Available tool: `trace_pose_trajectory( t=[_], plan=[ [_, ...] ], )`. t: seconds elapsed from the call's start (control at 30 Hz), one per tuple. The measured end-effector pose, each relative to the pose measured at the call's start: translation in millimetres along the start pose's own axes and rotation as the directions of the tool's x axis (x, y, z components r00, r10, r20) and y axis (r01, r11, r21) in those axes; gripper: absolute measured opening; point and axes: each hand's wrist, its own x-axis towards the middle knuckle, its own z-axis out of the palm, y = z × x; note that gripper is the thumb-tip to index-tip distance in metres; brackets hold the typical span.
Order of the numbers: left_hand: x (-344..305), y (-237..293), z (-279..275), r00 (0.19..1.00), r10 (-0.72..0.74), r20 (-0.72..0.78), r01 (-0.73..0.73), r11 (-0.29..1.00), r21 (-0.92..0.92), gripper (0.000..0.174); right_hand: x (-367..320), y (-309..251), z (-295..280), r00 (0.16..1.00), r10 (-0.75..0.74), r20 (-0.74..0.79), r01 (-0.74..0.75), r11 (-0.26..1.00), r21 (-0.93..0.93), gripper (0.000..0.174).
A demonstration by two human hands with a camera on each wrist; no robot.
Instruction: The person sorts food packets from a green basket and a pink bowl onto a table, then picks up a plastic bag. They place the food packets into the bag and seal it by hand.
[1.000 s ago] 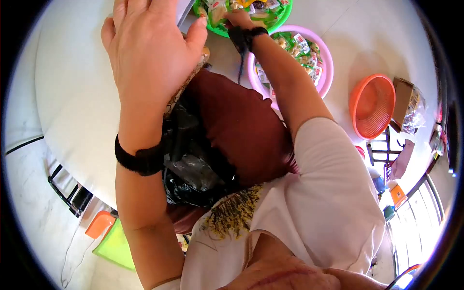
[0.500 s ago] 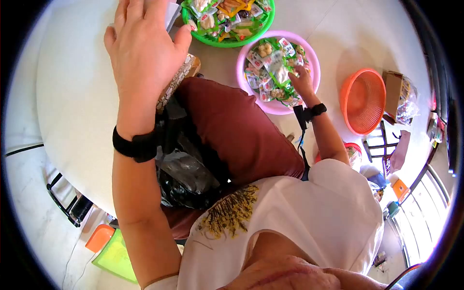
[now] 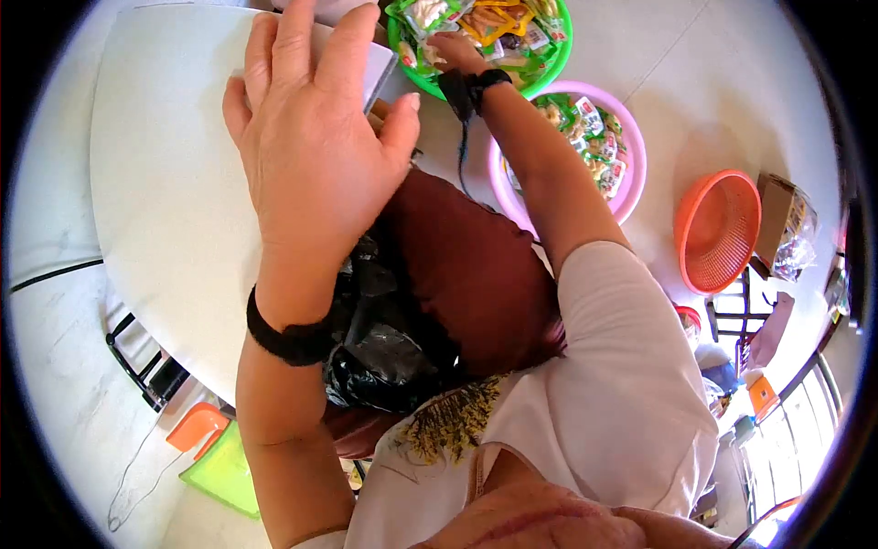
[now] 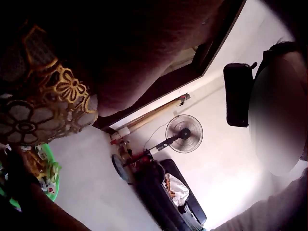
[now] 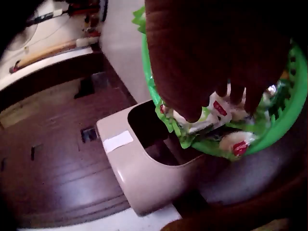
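Observation:
My left hand (image 3: 315,160), back up and fingers spread, is over the white tabletop (image 3: 174,174) and a pale flat thing with a grey edge in the head view; contact beneath it is hidden. My right hand (image 3: 460,55) reaches into a green basket (image 3: 562,59) of packaged food. In the right wrist view, the separated fingers of my right hand (image 5: 216,53) point down among packets (image 5: 236,144), touching some; a firm grip on any is not visible. Beside the green basket stands a pink basin (image 3: 636,160) with more packets, partly behind the right forearm.
An orange basket (image 3: 718,229) and a cardboard box (image 3: 776,215) stand on the floor at right. A black plastic bag (image 3: 380,352) lies by the lap. A beige plastic container (image 5: 154,183) sits below the green basket in the right wrist view.
The right hand was in the green basket, then over the pink basin, and is back at the green basket. The left hand stays spread; the whole head view has shifted.

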Motion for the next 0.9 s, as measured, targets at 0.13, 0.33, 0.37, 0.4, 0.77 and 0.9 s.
trace_pose_trajectory(
  t=[0.13,0.33,0.37,0.4,0.77,0.9],
  plan=[
    [0.2,-1.1,0.9,1.0,-0.006,0.007,0.006,1.0,-0.029,0.055,41.6,13.6,-6.6,0.873,-0.443,0.201,0.437,0.53,-0.727,0.036],
    [0.5,-1.8,2.2,1.0,0.025,-0.009,-0.026,0.999,-0.042,0.055,34.0,2.3,-8.5,0.912,-0.368,0.182,0.26,0.176,-0.95,0.022],
    [0.6,-1.2,2.0,1.0,0.027,-0.012,-0.027,0.999,-0.036,0.055,27.1,1.5,-13.3,0.89,-0.386,0.242,0.333,0.191,-0.923,0.023],
    [0.6,-0.7,1.5,0.999,0.028,-0.016,-0.029,0.999,-0.031,0.054,16.1,1.9,-21.2,0.864,-0.406,0.299,0.404,0.203,-0.892,0.023],
    [-0.3,-8.0,17.6,0.99,0.103,-0.1,-0.094,0.992,0.083,0.05,-211.7,14.0,-104.9,0.998,-0.04,0.044,0.021,0.927,0.374,0.021],
    [-1.0,-8.5,17.0,0.989,0.099,-0.109,-0.086,0.989,0.119,0.05,-291.7,-10.6,-156.8,0.986,-0.163,-0.041,0.168,0.974,0.151,0.026]
  ],
)
